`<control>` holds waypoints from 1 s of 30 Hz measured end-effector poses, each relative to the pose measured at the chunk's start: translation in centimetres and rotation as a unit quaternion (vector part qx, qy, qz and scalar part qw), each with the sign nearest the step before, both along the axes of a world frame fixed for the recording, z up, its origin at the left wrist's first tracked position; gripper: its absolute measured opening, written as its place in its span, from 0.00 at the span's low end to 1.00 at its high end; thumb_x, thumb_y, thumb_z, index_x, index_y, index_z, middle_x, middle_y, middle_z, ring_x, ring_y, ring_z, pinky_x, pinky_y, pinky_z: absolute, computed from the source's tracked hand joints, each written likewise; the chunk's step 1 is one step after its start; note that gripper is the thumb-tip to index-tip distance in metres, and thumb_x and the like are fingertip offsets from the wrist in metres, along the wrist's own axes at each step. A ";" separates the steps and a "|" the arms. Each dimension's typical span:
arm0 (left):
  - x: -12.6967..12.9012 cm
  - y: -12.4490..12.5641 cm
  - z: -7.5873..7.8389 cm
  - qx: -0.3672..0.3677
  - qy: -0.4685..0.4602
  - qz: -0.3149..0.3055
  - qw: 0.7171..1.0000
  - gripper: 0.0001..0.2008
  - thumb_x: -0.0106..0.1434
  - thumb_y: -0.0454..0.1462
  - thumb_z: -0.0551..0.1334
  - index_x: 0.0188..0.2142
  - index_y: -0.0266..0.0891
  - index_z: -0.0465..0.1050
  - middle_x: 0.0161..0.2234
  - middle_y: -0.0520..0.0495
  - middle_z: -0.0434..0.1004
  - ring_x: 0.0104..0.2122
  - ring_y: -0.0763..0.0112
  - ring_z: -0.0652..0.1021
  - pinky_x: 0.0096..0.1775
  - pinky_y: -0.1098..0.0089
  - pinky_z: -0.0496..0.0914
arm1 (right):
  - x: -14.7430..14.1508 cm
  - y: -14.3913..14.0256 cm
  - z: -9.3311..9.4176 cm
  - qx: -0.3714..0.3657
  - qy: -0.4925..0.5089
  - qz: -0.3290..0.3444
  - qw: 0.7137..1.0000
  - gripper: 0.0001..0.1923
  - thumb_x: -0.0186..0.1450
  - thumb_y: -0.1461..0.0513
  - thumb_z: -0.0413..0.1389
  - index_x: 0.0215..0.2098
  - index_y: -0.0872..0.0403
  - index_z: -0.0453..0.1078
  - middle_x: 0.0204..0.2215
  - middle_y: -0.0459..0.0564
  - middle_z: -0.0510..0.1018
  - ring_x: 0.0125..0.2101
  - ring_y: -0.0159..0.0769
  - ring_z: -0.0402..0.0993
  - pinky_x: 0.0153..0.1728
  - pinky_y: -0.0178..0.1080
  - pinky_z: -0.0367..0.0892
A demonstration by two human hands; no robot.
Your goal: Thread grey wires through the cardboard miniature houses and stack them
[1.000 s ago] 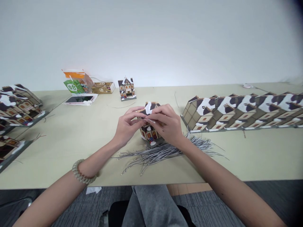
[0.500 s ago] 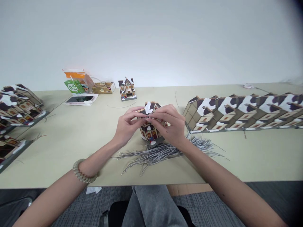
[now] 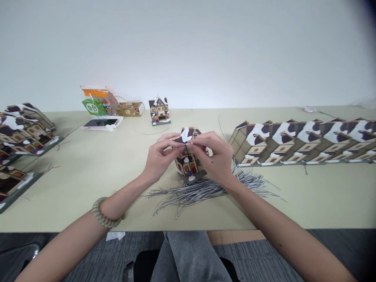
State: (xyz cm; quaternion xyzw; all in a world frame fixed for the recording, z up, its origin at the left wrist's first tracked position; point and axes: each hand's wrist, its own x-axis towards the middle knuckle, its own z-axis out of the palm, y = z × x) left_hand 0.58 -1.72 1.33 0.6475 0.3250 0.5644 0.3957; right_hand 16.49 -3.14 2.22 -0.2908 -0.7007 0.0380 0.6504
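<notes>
Both hands, left hand (image 3: 160, 156) and right hand (image 3: 214, 156), fingertips still pinched together atop the little house (image 3: 188, 162) (barely shifted rightward).

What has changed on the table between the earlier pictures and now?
Very little. The right hand shifted slightly to the right on the small snow-roofed model house, and its fingers opened a little. The left hand stays pinched at the roof edge. Both hands keep hold of the house. The bundle of grey cords, the long row of model houses and the lone upright house did not move.
</notes>
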 end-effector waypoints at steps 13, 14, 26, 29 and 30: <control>0.0 0.1 -0.3 0.041 0.029 0.017 0.999 0.01 0.55 0.35 0.66 0.29 0.42 0.78 0.46 0.46 0.73 0.48 0.67 0.74 0.44 0.67 0.76 | -0.3 -0.3 -0.1 -0.081 0.066 0.035 0.994 0.03 0.60 0.65 0.59 0.30 0.51 0.74 0.27 0.47 0.77 0.28 0.30 0.69 0.27 0.36 0.66; 0.0 0.0 -0.4 0.045 0.032 0.018 0.998 0.01 0.55 0.35 0.66 0.29 0.42 0.78 0.46 0.46 0.73 0.48 0.68 0.74 0.44 0.67 0.76 | -0.4 -0.3 -0.1 -0.088 0.071 0.038 0.993 0.03 0.60 0.65 0.59 0.30 0.51 0.74 0.27 0.46 0.77 0.28 0.30 0.69 0.26 0.36 0.66; 0.1 -0.2 -0.1 0.055 0.055 0.025 0.997 0.02 0.57 0.36 0.65 0.30 0.41 0.77 0.47 0.45 0.73 0.49 0.67 0.74 0.43 0.68 0.76 | -0.6 -0.7 0.1 -0.106 0.083 0.040 0.990 0.04 0.60 0.65 0.59 0.29 0.51 0.75 0.26 0.45 0.77 0.27 0.29 0.69 0.24 0.34 0.64; 0.1 -0.3 0.0 0.055 0.063 0.030 0.996 0.02 0.56 0.36 0.65 0.29 0.41 0.77 0.47 0.45 0.73 0.49 0.66 0.73 0.43 0.66 0.76 | -0.6 -0.7 0.2 -0.109 0.080 0.030 0.990 0.04 0.60 0.65 0.58 0.29 0.51 0.75 0.27 0.45 0.77 0.27 0.29 0.70 0.25 0.35 0.65; 0.1 -0.3 0.0 0.055 0.063 0.030 0.996 0.02 0.56 0.36 0.65 0.29 0.41 0.77 0.47 0.45 0.73 0.49 0.66 0.73 0.43 0.66 0.76 | -0.6 -0.6 0.2 -0.108 0.076 0.026 0.991 0.04 0.60 0.64 0.58 0.29 0.51 0.74 0.27 0.45 0.78 0.28 0.30 0.70 0.26 0.35 0.66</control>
